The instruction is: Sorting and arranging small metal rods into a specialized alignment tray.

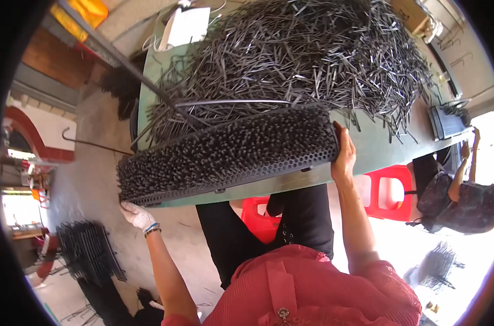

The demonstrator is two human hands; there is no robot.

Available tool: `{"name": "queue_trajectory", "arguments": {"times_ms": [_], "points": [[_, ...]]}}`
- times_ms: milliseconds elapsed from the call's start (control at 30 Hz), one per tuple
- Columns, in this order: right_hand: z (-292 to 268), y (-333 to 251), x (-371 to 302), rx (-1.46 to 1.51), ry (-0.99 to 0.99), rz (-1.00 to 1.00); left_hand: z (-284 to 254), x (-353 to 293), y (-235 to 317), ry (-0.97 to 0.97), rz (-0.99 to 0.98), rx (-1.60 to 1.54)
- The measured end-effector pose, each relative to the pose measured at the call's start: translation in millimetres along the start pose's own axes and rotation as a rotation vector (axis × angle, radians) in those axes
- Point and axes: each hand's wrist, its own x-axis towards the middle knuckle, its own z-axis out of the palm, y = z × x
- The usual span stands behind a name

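A long black perforated panel, its holes packed with short upright black strips, is held between my hands at the table's front edge. It tilts, with its right end higher in the picture than the left. My left hand, in a white knit glove, grips the lower left corner. At the opposite end my bare right hand is closed on the side, its thumb partly hidden. A bare row of holes runs along the panel's near edge. Behind it a large heap of loose black strips covers much of the table.
The green table carries a white sheet-like item at the back left. A metal rod lies behind the panel. Red stools stand under and beside the table. Black panels are stacked at left. Another person works at right.
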Motion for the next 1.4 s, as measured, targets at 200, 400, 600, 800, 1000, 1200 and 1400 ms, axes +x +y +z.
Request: {"name": "queue_trajectory", "arguments": {"times_ms": [200,400,600,800,1000,1200,1400], "points": [[8.8,13.4,21.0,0.079,-0.011,0.005,2.1,3.7,-0.4,0.031,0.156,0.188],[-47.1,12.1,21.6,-0.391,0.095,-0.416,-41.7,31.3,21.5,-0.192,0.068,0.163],[-169.9,-22.0,78.7,-0.805,0.343,-0.610,-45.1,-10.8,294.4,-0.469,0.596,-0.129],[-175.7,-8.9,85.6,-1.090,0.351,-0.660,108.6,-16.4,437.4,-0.985,0.828,0.042],[-169.6,-15.1,87.6,-1.112,0.240,-0.607,275.8,-30.4,429.0,-1.393,1.122,0.708],[-168.8,-21.8,87.9,-1.135,0.235,-0.558,313.7,-68.9,432.8,-1.241,1.083,0.936],[-165.4,-22.6,92.0,-1.137,0.212,-0.520,345.8,-35.7,430.6,-1.138,1.149,0.961]]}}
